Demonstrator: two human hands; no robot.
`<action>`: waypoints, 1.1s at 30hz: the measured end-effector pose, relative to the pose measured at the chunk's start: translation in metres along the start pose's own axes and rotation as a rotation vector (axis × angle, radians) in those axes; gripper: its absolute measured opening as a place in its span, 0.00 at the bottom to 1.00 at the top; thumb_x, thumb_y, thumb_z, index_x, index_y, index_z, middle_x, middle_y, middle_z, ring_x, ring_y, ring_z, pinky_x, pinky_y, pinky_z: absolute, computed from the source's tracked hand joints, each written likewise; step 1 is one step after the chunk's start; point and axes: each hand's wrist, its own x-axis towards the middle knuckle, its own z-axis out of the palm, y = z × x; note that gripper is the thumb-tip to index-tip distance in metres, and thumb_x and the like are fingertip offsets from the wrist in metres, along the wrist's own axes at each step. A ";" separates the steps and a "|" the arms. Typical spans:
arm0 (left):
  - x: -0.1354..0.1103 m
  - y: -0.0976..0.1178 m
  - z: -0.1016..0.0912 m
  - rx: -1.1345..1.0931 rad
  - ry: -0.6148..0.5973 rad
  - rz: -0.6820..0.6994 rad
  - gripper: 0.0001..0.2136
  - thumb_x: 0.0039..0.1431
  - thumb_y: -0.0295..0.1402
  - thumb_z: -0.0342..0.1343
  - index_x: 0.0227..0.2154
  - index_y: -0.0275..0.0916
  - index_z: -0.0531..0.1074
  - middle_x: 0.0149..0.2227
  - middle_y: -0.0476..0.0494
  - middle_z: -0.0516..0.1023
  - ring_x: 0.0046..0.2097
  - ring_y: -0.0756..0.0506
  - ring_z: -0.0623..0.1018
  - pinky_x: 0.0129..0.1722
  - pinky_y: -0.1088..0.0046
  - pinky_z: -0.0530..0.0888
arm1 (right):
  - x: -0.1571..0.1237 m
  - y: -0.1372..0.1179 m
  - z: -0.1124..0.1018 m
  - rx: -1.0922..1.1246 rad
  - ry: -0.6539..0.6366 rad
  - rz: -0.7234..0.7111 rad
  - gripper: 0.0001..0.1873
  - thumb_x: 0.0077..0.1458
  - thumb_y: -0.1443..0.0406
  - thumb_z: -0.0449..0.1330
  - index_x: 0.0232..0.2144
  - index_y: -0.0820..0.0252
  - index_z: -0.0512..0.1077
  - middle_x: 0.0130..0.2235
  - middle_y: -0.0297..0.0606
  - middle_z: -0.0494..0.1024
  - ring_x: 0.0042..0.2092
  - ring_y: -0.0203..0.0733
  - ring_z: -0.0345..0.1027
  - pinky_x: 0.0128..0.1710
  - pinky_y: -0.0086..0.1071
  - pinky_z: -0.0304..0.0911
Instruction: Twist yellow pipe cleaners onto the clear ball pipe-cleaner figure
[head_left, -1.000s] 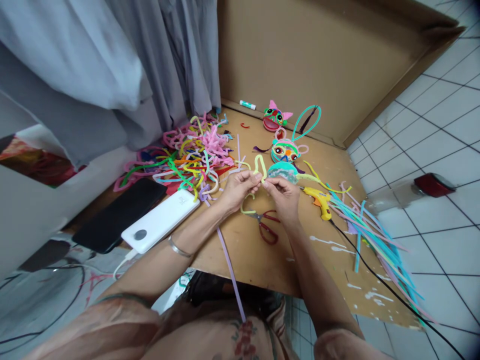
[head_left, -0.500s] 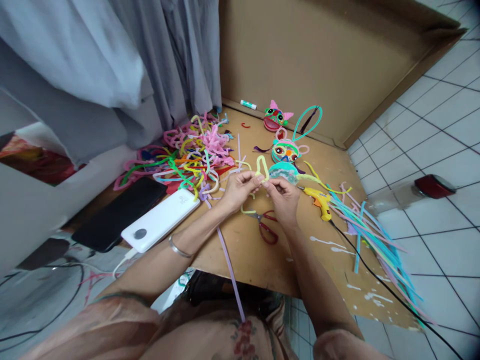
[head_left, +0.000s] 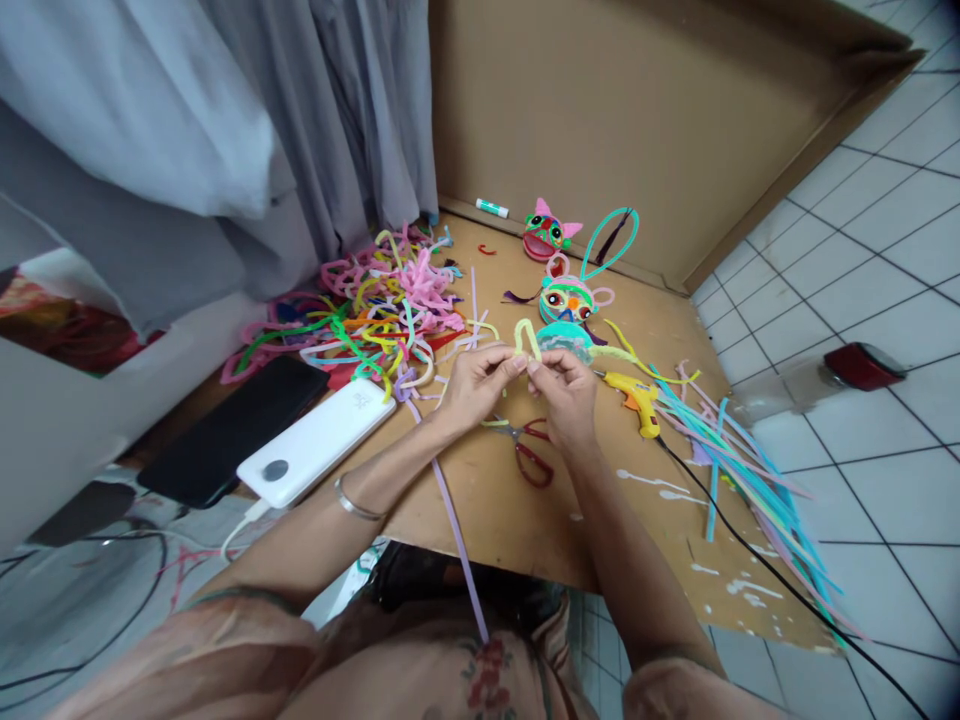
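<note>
A pale yellow pipe cleaner (head_left: 526, 330), bent into a narrow arch, stands up between my two hands. My left hand (head_left: 480, 382) pinches one end of it between thumb and finger. The other end is pinched in my right hand (head_left: 564, 392). Just below the hands lie scissors (head_left: 534, 465) with red handles, their blades partly hidden by my left hand. Behind my right hand is a round turquoise piece (head_left: 564, 340). Past it sits a colourful animal head (head_left: 568, 300) with pink loop ears.
A tangled heap of pipe cleaners (head_left: 405, 290) lies at the left, beside a white power bank (head_left: 319, 440) and a black phone (head_left: 232, 430). To the right are a yellow glue gun (head_left: 634, 400) with its cord and straight pipe cleaners (head_left: 750, 480). A second animal head (head_left: 546, 232) and a glue stick (head_left: 492, 208) stand behind.
The pipe cleaner's bend has turned from a slanted, angular loop into a more upright, rounded arch. My hands stay close together in nearly the same place. The view has shifted slightly.
</note>
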 end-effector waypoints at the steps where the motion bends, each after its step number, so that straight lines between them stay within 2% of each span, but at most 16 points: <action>1: 0.000 0.000 0.000 0.007 -0.007 0.004 0.18 0.55 0.47 0.57 0.22 0.37 0.76 0.22 0.49 0.69 0.27 0.50 0.65 0.28 0.76 0.62 | 0.000 -0.001 0.000 -0.007 0.006 0.002 0.11 0.42 0.58 0.64 0.23 0.59 0.68 0.18 0.26 0.66 0.21 0.29 0.56 0.23 0.26 0.54; 4: 0.001 -0.001 -0.001 0.007 -0.008 -0.021 0.18 0.53 0.48 0.58 0.22 0.36 0.77 0.22 0.48 0.70 0.27 0.51 0.66 0.27 0.76 0.62 | 0.000 -0.003 0.000 -0.057 0.010 0.001 0.12 0.41 0.58 0.64 0.22 0.59 0.68 0.18 0.26 0.66 0.21 0.29 0.55 0.22 0.26 0.53; 7: 0.005 -0.004 -0.002 -0.070 -0.004 -0.101 0.19 0.48 0.49 0.62 0.23 0.35 0.76 0.21 0.49 0.71 0.25 0.52 0.66 0.26 0.77 0.63 | 0.001 -0.003 0.000 -0.120 0.012 -0.011 0.12 0.42 0.57 0.64 0.22 0.59 0.69 0.18 0.26 0.66 0.21 0.29 0.54 0.22 0.26 0.52; 12: 0.011 -0.009 -0.003 -0.277 0.006 -0.249 0.17 0.42 0.45 0.67 0.20 0.34 0.73 0.19 0.50 0.69 0.22 0.54 0.65 0.23 0.78 0.62 | -0.001 0.001 0.002 -0.134 -0.032 -0.091 0.09 0.48 0.59 0.61 0.27 0.60 0.73 0.24 0.31 0.73 0.25 0.31 0.61 0.27 0.28 0.60; 16: 0.015 -0.011 -0.005 -0.347 0.083 -0.236 0.15 0.45 0.41 0.65 0.18 0.35 0.71 0.20 0.51 0.69 0.22 0.55 0.65 0.24 0.78 0.62 | -0.002 0.010 0.002 -0.209 -0.072 -0.158 0.09 0.51 0.60 0.60 0.34 0.58 0.75 0.32 0.34 0.76 0.31 0.34 0.66 0.33 0.30 0.63; 19: 0.017 -0.012 -0.007 -0.297 0.163 -0.190 0.13 0.48 0.39 0.62 0.19 0.35 0.70 0.20 0.51 0.69 0.22 0.55 0.65 0.24 0.78 0.62 | 0.000 0.020 0.000 -0.389 -0.094 -0.220 0.09 0.54 0.62 0.57 0.32 0.59 0.75 0.30 0.35 0.75 0.32 0.36 0.65 0.34 0.31 0.62; 22: 0.019 -0.013 -0.008 -0.243 0.234 -0.158 0.14 0.50 0.39 0.61 0.18 0.36 0.69 0.19 0.52 0.68 0.22 0.55 0.63 0.23 0.78 0.61 | 0.002 0.029 -0.003 -0.609 -0.210 -0.255 0.09 0.54 0.66 0.56 0.31 0.59 0.76 0.30 0.36 0.75 0.32 0.37 0.65 0.35 0.31 0.61; 26: 0.022 -0.018 -0.009 -0.270 0.289 -0.110 0.18 0.50 0.44 0.62 0.19 0.36 0.66 0.19 0.53 0.65 0.22 0.55 0.63 0.23 0.78 0.61 | 0.002 0.030 -0.006 -0.865 -0.454 -0.254 0.11 0.54 0.70 0.55 0.35 0.58 0.77 0.35 0.39 0.77 0.35 0.39 0.68 0.37 0.31 0.59; 30: 0.025 -0.022 -0.014 -0.281 0.366 -0.049 0.21 0.50 0.50 0.62 0.21 0.38 0.64 0.20 0.53 0.63 0.22 0.55 0.62 0.24 0.78 0.61 | -0.003 0.023 -0.002 -1.086 -0.671 -0.153 0.06 0.53 0.67 0.59 0.31 0.57 0.77 0.35 0.37 0.77 0.35 0.39 0.68 0.34 0.30 0.56; 33: 0.028 -0.021 -0.018 -0.237 0.465 -0.004 0.21 0.51 0.52 0.59 0.22 0.39 0.63 0.21 0.53 0.63 0.23 0.54 0.64 0.24 0.78 0.61 | -0.008 0.021 0.004 -1.187 -0.768 -0.113 0.03 0.53 0.65 0.61 0.28 0.57 0.75 0.34 0.37 0.77 0.35 0.39 0.68 0.33 0.30 0.54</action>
